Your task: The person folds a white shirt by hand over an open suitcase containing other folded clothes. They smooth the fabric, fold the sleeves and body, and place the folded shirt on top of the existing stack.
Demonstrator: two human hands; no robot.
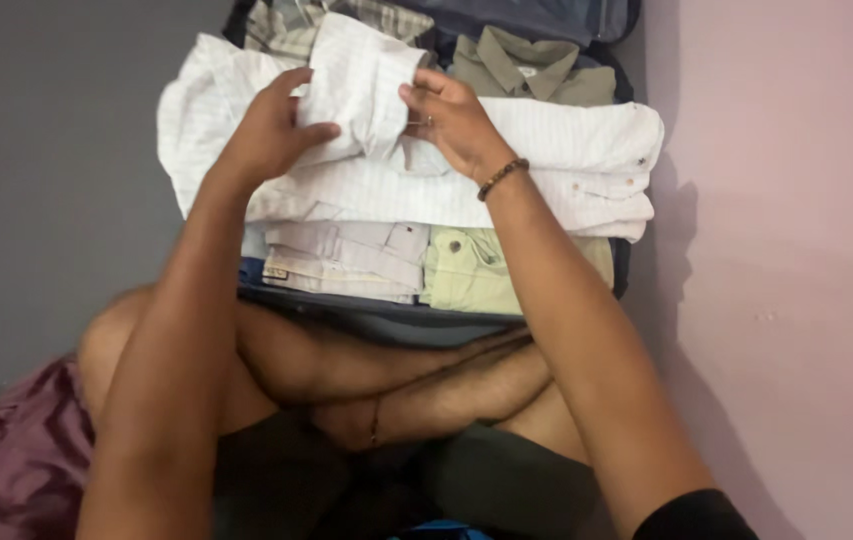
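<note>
White striped shirt (366, 90) lies atop the folded clothes in the open suitcase (626, 270), its folded part pinched from both sides by left hand (271, 125) and right hand (456, 120), keeping the fold flat.

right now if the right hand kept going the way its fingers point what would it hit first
The right hand points left across the white striped shirt it grips, so it would likely meet the left hand on the same fold first, though depth is unclear.
</note>
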